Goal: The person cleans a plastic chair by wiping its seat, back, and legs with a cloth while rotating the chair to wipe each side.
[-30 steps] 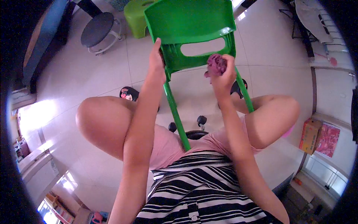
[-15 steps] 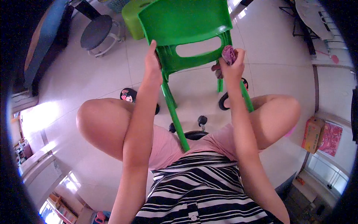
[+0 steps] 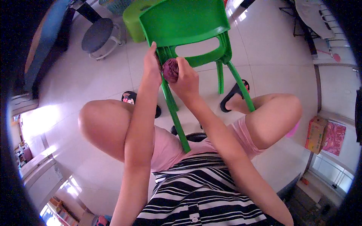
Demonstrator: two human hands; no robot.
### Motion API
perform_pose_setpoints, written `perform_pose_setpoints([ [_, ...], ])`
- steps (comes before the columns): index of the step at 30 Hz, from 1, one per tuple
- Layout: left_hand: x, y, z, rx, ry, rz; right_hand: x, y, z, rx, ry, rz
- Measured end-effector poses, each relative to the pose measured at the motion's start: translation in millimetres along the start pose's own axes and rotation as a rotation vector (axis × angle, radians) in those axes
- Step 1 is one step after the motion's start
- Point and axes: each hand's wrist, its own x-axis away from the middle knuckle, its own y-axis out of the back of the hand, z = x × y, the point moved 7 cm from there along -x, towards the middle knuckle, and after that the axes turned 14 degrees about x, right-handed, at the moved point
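Observation:
A green plastic chair (image 3: 184, 28) is tilted in front of me, with one leg reaching my lap. My left hand (image 3: 152, 64) is against the left side of its frame, thumb up along the edge, the other fingers hidden behind. My right hand (image 3: 184, 77) is closed on a crumpled purple cloth (image 3: 171, 70), close beside my left hand at the left part of the backrest. The backrest has a long slot below its upper panel.
A round grey stool (image 3: 97, 35) stands at the upper left, beside a light green stool (image 3: 132, 22). A cardboard box (image 3: 316, 135) is at the right. Black slippers (image 3: 235, 96) are on my feet below the chair.
My right hand has moved left with the purple cloth, from the right side of the backrest to beside my left hand. The chair has shifted slightly left.

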Motion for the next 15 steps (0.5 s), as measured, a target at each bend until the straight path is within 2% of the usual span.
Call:
perform_pose_setpoints([
  [2, -0.1, -0.3, -0.4, -0.001, -0.001, 0.003, -1.4, 1.2, -0.2, -0.013, -0.002, -0.002],
  [5, 3.3, -3.0, 2.2, 0.001, 0.000, 0.013, -0.5, 4.8, -13.8, -0.261, -0.117, 0.218],
  [8, 4.2, 0.4, 2.1, -0.006, -0.007, 0.031, 3.3, 18.4, -47.3, -0.284, -0.080, 0.241],
  [10, 3.9, 3.1, 3.5, -0.018, -0.027, 0.045, 12.8, 30.7, -84.6, -0.399, -0.315, 0.380],
  [12, 2.4, 5.4, 4.3, -0.029, -0.028, 0.056, 20.9, 46.9, -130.2, -0.269, -0.378, 0.385],
  [14, 1.5, 7.2, 5.5, -0.024, -0.029, 0.054, 32.4, 68.5, -170.1, -0.054, -0.618, 0.630],
  [15, 2.9, 6.6, 6.4, -0.012, -0.030, 0.050, 37.5, 78.8, -183.4, 0.103, -0.628, 0.671],
])
